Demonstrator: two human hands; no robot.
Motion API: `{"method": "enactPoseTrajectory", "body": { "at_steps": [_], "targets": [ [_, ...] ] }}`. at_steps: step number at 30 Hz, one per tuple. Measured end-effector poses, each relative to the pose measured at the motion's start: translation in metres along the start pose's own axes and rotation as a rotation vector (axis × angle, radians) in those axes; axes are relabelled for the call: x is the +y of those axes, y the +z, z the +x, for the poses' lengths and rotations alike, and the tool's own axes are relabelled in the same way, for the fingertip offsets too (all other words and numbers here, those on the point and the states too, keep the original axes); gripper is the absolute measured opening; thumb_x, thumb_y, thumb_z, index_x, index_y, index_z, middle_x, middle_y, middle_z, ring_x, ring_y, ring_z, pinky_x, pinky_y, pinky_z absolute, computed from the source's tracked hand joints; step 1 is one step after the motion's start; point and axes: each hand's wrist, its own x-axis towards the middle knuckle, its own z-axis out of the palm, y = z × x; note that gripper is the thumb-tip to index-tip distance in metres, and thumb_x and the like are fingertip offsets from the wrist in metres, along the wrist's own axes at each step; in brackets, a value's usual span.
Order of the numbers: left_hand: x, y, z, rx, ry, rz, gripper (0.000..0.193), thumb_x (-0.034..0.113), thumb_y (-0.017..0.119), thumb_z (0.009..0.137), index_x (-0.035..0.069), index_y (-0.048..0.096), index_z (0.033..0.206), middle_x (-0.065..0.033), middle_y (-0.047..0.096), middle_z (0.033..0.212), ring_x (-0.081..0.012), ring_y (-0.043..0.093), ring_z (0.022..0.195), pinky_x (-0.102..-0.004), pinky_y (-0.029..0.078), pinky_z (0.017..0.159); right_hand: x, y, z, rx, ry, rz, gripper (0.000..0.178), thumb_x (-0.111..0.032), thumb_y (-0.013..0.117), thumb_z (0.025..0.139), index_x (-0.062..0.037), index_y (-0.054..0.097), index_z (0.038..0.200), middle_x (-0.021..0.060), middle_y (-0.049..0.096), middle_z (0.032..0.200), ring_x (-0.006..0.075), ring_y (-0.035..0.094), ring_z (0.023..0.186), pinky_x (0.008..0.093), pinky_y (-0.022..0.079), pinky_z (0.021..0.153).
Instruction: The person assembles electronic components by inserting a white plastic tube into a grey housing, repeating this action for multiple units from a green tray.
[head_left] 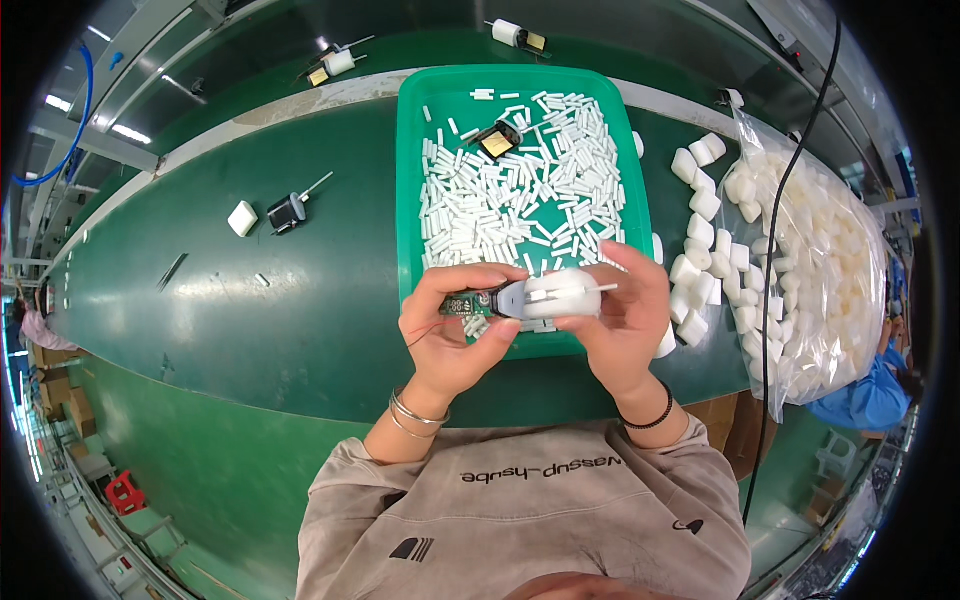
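Green table (200, 320) is carrying a green tray (408, 200), where many white sticks (470, 225) are lying. Over its near side, my left hand (440, 335) is pinching the device (468, 303) between thumb and fingers. My right hand (628, 335) is curving around the white sponge (565, 300) at the device's grey end (511, 300); its index finger is lifting apart, and whether the others are gripping, I cannot tell. At right, a clear bag (835, 300) is holding more sponges.

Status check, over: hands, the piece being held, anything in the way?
Left hand gripping circuit-board assembly; right hand at the white pad on its end. Assembly over green tray of small white tubes. Black cable off to the right, clear of hands.
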Motion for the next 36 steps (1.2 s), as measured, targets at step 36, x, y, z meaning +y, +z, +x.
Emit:
{"method": "enactPoseTrajectory", "body": {
  "at_steps": [36],
  "targets": [
    [-0.082, -0.354, 0.274, 1.129, -0.213, 2.077, 0.081, 0.047, 0.065, 0.066, 0.002, 0.032, 0.125, -0.0217, 0.039, 0.123, -0.0366, 0.043, 0.108, -0.0510, 0.036, 0.084, 0.036, -0.030, 0.040, -0.620, 0.039, -0.950, 0.038, -0.023, 0.071, 0.058, -0.0099, 0.059, 0.092, 0.0018, 0.048, 0.084, 0.0198, 0.048, 0.076, 0.0323, 0.040, 0.065]
  ]
}}
